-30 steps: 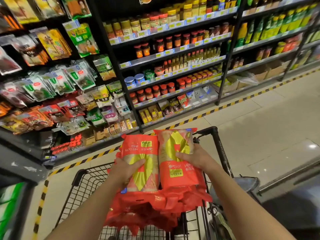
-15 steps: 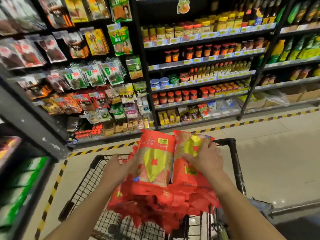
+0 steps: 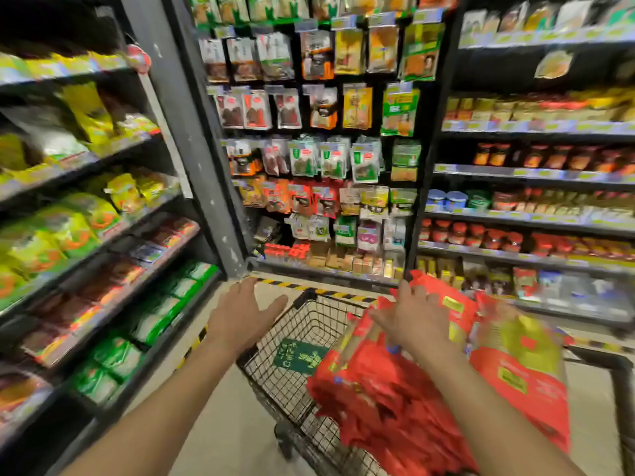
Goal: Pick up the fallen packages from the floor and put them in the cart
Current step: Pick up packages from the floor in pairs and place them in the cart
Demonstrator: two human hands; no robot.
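A black wire cart [image 3: 295, 341] stands in front of me, with a green sign on its inner wall. A heap of red and gold packages [image 3: 395, 389] fills its right side, and another red and gold package [image 3: 519, 365] leans at the far right. My left hand [image 3: 240, 317] hovers open over the cart's left rim, fingers spread, holding nothing. My right hand [image 3: 412, 321] is open above the red packages, fingers apart, not gripping them. The view is motion-blurred.
Shelves of green and yellow bags [image 3: 86, 218] run close along my left. Hanging snack packets [image 3: 323, 159] and shelves of jars [image 3: 515, 235] face me behind the cart. A yellow-black floor stripe [image 3: 326, 290] runs along the shelf base. Pale floor [image 3: 223, 424] shows beside the cart.
Both hands have let go of the two red packages, which now lie in the cart. The hands lifted and opened. My view swung left toward the shelves.
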